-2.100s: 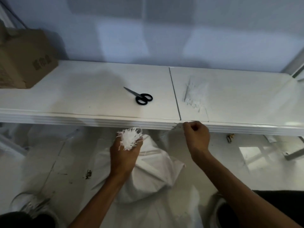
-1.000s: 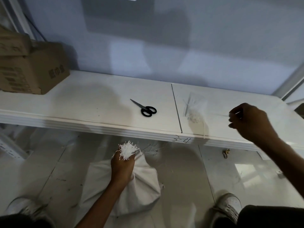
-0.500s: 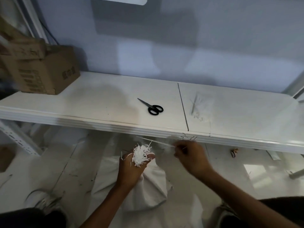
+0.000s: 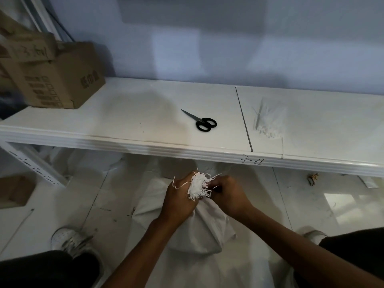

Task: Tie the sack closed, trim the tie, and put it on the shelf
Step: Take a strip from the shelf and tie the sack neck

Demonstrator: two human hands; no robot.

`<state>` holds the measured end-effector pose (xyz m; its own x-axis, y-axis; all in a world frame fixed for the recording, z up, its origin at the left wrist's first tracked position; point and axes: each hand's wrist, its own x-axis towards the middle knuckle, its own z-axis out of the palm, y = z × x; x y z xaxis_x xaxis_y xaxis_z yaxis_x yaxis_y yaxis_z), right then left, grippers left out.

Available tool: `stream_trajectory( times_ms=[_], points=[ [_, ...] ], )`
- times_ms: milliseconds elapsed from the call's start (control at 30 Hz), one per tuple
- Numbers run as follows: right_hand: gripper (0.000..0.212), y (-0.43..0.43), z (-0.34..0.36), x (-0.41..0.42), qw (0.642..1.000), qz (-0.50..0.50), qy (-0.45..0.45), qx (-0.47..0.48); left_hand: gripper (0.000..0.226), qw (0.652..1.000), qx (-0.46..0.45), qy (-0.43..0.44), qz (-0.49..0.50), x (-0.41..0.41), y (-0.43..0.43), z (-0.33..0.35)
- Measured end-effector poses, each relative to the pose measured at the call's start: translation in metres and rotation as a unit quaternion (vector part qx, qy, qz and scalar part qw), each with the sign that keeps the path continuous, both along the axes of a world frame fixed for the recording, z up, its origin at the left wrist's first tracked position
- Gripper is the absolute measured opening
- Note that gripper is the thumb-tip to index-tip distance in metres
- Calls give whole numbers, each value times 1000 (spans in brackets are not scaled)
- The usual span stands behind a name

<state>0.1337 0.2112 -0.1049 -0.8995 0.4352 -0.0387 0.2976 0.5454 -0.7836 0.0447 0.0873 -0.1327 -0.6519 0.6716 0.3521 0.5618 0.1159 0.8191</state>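
A white woven sack (image 4: 199, 227) stands on the floor below the white shelf (image 4: 145, 142). Its gathered neck ends in a frayed white tuft (image 4: 198, 185). My left hand (image 4: 178, 200) is clenched around that neck just under the tuft. My right hand (image 4: 228, 196) presses against the neck from the right, fingers pinched on a thin white tie that is mostly hidden between the hands. Black-handled scissors (image 4: 202, 122) lie closed on the shelf above. A clear packet of white ties (image 4: 268, 119) lies to their right.
Cardboard boxes (image 4: 56, 80) stand at the shelf's left end. A seam (image 4: 244, 119) splits the shelf top. My shoes (image 4: 70, 240) flank the sack on the floor. A small piece of debris (image 4: 312, 177) lies under the shelf at right.
My right hand reached to the tie packet on the shelf, came back down with a thin tie, and now sits against the sack's neck. My left hand kept its grip throughout.
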Motion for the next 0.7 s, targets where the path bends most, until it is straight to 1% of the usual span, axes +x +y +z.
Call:
stream_trajectory(
  times_ms=[100, 200, 233, 300, 333, 400, 500, 633, 700],
  points=[
    [16, 0, 2, 8, 1000, 18, 10, -9, 39, 1000, -3, 3, 0, -1, 0, 0],
    [34, 1, 2, 16, 999, 0, -24, -30, 46, 1000, -13, -6, -3, -2, 1, 1],
    [34, 3, 1, 18, 998, -12, -29, -51, 47, 1000, -19, -15, -3, -3, 2, 2],
    [23, 6, -2, 25, 996, -27, -32, -80, 48, 999, -28, -35, -2, -3, 4, 0],
    [16, 7, -2, 28, 996, -29, -32, -78, 47, 999, -29, -45, -1, -3, 5, -1],
    [11, 6, -6, 35, 996, -33, -29, -76, 46, 998, -32, -62, -1, -5, 4, -5],
    [11, 4, -12, 38, 992, -51, -31, -109, 46, 998, -27, -61, -7, -7, 5, -6],
    [12, 0, -12, 32, 972, -89, -14, -217, 37, 999, -14, -40, 2, -9, 5, -4],
    [14, -2, -8, 28, 968, -92, -5, -232, 33, 1000, -9, -17, 18, -9, 5, -3]
  ],
)
